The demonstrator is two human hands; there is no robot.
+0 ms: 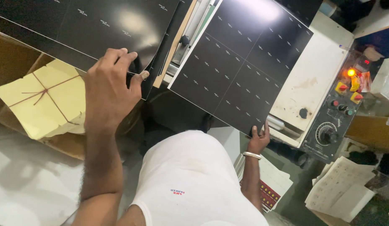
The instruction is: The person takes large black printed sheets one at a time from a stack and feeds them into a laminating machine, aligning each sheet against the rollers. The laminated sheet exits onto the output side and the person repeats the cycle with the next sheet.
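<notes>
My left hand [108,90] pinches the near edge of a large glossy black sheet [98,25] that lies on a stack at the upper left. My right hand [259,140], with a metal bangle on the wrist, grips the lower corner of another black printed sheet [240,62]. That sheet carries a grid of small white marks and lies tilted over the white bed of a machine [311,79]. My white shirt fills the lower middle.
A control panel [334,121] with a dial, red and yellow buttons and a lit orange lamp [351,72] sits right of the bed. A yellow paper bundle tied with string [46,98] rests at left. Printed paper stacks [341,190] lie at lower right.
</notes>
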